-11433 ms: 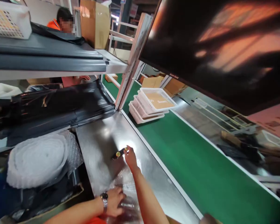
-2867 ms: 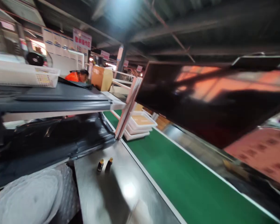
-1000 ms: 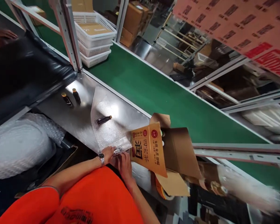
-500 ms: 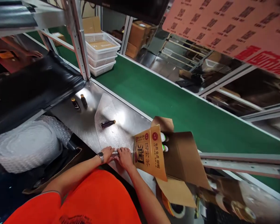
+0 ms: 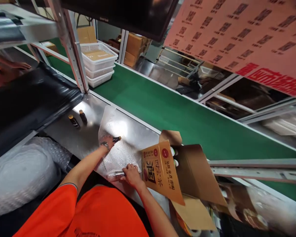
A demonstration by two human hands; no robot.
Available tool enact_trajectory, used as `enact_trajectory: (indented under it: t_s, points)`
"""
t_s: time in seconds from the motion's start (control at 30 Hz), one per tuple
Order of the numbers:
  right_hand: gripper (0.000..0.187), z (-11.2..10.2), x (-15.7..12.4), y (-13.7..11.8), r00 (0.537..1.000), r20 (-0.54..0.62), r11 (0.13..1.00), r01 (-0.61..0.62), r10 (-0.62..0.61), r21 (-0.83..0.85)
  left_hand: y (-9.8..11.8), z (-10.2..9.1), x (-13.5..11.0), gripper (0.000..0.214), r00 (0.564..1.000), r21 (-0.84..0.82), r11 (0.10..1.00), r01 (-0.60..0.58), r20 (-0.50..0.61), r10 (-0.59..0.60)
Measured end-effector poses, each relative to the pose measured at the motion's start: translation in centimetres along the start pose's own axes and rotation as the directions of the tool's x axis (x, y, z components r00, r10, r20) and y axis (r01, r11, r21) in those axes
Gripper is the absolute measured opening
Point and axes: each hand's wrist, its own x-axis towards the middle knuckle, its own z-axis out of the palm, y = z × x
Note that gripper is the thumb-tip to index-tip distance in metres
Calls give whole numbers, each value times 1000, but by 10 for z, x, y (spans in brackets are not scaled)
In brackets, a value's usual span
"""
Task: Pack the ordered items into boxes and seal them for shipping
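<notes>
My left hand [image 5: 109, 141], with a watch on its wrist, is closed round the lower end of a small dark bottle [image 5: 116, 139] with a gold cap. That bottle lies on a sheet of bubble wrap [image 5: 124, 154] on the metal table. At the sheet's near edge my right hand [image 5: 132, 175] grips a rolled part of the bubble wrap with something dark inside it. Two more small dark bottles, a left one [image 5: 73, 121] and a right one [image 5: 83, 117], lie farther left. Beside my right hand stands an open printed carton [image 5: 160, 168] with white-capped bottles [image 5: 175, 162] inside.
Behind the table runs a green conveyor belt [image 5: 148, 105], with stacked white baskets [image 5: 100, 61] on it. A big bubble wrap roll [image 5: 22, 174] lies at the left, near black plastic sheeting [image 5: 32, 98]. Another person's hand [image 5: 21, 65] shows at far left. A pink printed sheet [image 5: 227, 42] hangs above.
My left hand has left the rolled edge and moved up and left onto the dark bottle lying on the sheet. My right hand stays at the roll. The view has shifted slightly.
</notes>
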Motion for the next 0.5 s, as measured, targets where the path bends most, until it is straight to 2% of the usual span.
enact_trajectory:
  t_s: [0.03, 0.1, 0.23, 0.33, 0.43, 0.5]
  points:
    - [36, 0, 2, 1, 1000, 4, 1000, -7, 7, 13, -2, 1, 3, 36, 1000, 4, 1000, 0, 27, 0]
    - [36, 2, 4, 3, 1000, 13, 999, -15, 15, 40, -2, 10, -6, 33, 997, 5, 1000, -17, 81, 17]
    - [49, 5, 7, 8, 1000, 7, 995, -31, 30, 98, 12, 47, -66, 38, 973, -59, 994, -96, 204, 106]
    - [48, 7, 3, 12, 999, -7, 990, -38, 39, 134, 24, 77, -107, 34, 950, -124, 985, -123, 272, 152]
    - [41, 18, -9, 15, 986, -163, 986, -12, 39, 164, 30, 96, -123, 35, 955, -146, 985, -91, 269, 128]
    - [37, 33, -19, 14, 950, -307, 986, -1, 52, 164, 30, 103, -125, 32, 962, -158, 985, -74, 248, 112]
